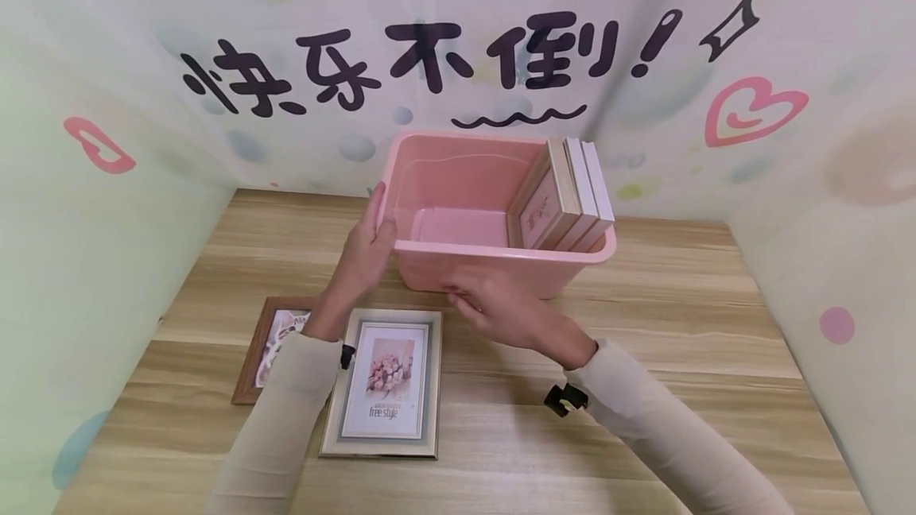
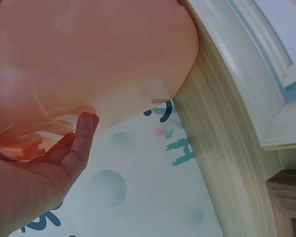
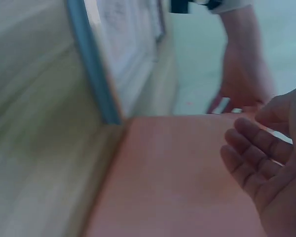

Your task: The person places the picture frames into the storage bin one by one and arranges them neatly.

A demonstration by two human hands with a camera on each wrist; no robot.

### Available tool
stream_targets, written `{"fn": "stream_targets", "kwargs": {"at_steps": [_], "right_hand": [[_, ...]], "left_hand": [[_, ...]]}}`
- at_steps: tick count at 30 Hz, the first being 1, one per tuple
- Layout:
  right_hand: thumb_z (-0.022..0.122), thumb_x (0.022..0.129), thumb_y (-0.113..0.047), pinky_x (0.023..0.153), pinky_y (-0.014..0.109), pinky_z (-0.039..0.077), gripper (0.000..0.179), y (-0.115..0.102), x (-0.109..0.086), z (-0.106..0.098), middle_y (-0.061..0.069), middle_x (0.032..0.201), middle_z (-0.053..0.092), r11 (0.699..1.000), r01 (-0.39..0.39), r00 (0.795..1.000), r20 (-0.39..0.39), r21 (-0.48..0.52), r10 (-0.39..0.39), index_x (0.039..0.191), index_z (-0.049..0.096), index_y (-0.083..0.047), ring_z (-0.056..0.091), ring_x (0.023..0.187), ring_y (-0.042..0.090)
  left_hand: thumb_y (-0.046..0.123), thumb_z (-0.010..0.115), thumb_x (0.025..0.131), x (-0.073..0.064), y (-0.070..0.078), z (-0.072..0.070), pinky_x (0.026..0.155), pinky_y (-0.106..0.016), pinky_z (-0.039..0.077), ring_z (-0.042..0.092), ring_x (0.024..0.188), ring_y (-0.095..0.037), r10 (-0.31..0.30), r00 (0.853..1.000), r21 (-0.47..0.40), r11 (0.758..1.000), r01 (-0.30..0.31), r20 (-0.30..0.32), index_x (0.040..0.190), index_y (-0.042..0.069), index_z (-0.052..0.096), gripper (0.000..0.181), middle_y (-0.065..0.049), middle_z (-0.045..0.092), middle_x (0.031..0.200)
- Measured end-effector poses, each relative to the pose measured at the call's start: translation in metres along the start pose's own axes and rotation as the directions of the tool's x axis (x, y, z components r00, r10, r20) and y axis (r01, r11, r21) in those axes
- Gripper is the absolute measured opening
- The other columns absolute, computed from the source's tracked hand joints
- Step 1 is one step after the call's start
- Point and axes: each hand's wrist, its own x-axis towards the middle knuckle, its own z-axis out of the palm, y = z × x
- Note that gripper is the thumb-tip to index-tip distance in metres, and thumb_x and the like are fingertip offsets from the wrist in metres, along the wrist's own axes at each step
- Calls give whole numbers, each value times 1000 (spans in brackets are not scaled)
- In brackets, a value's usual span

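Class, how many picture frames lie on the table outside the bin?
2: a pale frame in front of the bin, a brown frame left of that, partly behind the left sleeve. Others may be hidden.

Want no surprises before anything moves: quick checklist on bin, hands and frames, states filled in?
1. Pink bin upright: ok.
2. Left hand gripping the bin's left end: ok.
3. Right hand holding nothing: ok.
4. Right hand clear of the bin's front wall: cannot tell.
5. Room in the bin, left of the standing frames: ok.
6. Brown frame fully visible in the head view: not ok, left sleeve covers part.
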Motion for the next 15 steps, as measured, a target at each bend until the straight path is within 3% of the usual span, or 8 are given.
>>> {"fn": "stream_targets", "kwargs": {"at_steps": [5,9,15], "right_hand": [[60,97,-12,102,37,51,33,11,-2,32,10,123,67,993,-107,986,137,57,99,129,61,-4,62,115,23],[62,95,-13,109,39,45,42,18,-1,55,12,133,62,986,-144,979,158,81,130,135,57,-3,56,125,25],[66,93,-22,88,33,53,48,20,1,80,7,117,65,969,-230,963,164,87,213,136,56,-4,61,96,17]], "left_hand": [[26,33,104,0,1,0,114,-53,34,41,139,-35,0,1000,2,1000,0,-3,161,18,9,63,-16,25,162],[27,33,104,0,1,0,114,-53,35,42,138,-34,-4,1000,1,1000,4,1,161,18,9,62,-17,26,161],[27,33,105,1,-1,0,116,-51,33,42,138,-33,-3,1000,-4,1000,3,5,161,20,9,61,-17,28,161]]}}
